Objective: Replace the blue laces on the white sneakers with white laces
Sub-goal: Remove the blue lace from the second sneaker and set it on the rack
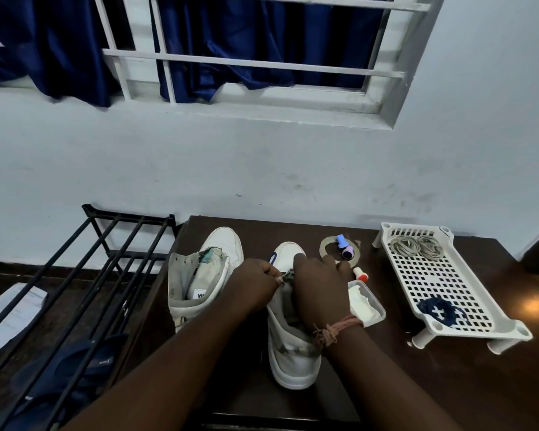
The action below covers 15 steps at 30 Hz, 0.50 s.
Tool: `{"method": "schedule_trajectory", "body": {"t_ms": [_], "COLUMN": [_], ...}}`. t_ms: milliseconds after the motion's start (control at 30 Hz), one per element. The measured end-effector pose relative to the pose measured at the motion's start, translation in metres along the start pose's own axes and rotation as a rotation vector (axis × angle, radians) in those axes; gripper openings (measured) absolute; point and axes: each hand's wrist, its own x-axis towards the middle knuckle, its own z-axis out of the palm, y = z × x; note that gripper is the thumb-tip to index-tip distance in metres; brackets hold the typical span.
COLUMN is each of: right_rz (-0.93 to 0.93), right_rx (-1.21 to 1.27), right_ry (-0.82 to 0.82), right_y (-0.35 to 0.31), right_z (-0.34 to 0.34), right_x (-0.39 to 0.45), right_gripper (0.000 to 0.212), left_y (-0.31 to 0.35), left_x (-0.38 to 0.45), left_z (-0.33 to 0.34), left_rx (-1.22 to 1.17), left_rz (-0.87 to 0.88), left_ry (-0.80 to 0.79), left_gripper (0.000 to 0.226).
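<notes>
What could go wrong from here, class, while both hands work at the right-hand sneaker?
1. The right hand covers the right-hand sneaker's eyelets, so a hole might be skipped unseen.
2. That sneaker sits close to the table's near edge; a hard pull by the left hand could drag it off.
3. The white lidded container and small bottle lie right beside the right hand, so a sideways move may knock them.

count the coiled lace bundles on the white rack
3: two pale lace coils lie side by side at the far end of the white rack, and one blue lace coil lies at its near end. None seems hidden.
</notes>
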Motion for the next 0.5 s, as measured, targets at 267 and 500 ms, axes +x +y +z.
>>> {"method": "schedule_trajectory", "body": {"t_ms": [267,500], "right_rz": [0.192,0.099], "right_rx": [0.801,0.928], "right_ry": [0.078,0.071], "right_y": [0.021,0.041], "right_z": [-0.026,-0.022], "right_x": [0.008,0.002], "right_gripper": [0.015,0.023], "left_y": [-0.004,-0.002], "left_x": [0.002,0.002], "left_z": [-0.001,0.001], "left_rx": [0.001,0.045], "left_rz": [0.001,0.017], "left_ry": [0.003,-0.016], "left_gripper": [0.007,0.009]}}
